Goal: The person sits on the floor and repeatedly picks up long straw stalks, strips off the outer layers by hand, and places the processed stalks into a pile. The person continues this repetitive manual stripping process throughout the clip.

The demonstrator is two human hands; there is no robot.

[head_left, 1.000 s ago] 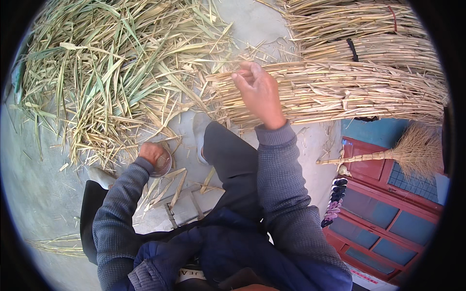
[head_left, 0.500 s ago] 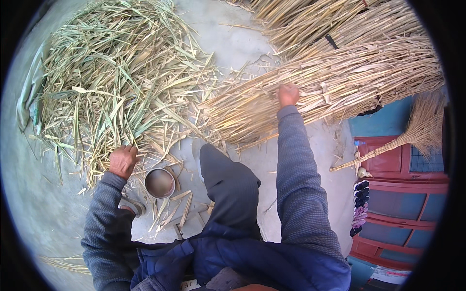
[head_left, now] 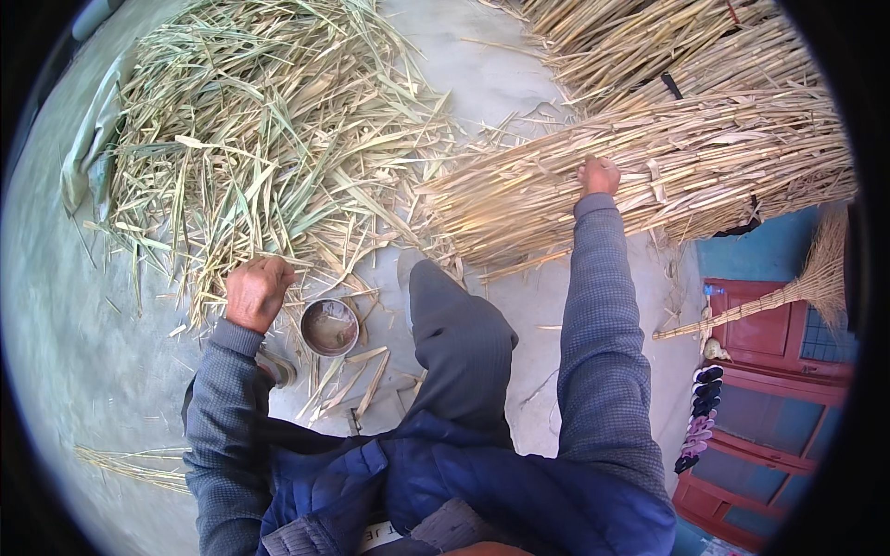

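Note:
My right hand is closed in a fist against the lower side of a long bundle of dry, straw-coloured stalks, fingers round stalks at its edge. The bundle's cut ends fan out toward the middle of the floor. My left hand is also curled closed, at the near edge of a big heap of green and tan dry leaves. What it holds, if anything, is hidden by the fingers. Just right of that hand, a round metal bowl with a brownish inside stands on the floor.
More stalk bundles lie at the far right, with a dark tie on one. A broom leans by the red door, near a row of shoes. Thin stalks lie at left; a cloth sheet edges the heap.
The whole view has shifted, so the heap, bundle and bowl appear farther right. Both hands remain closed in nearly the same places beside the heap and the bundle.

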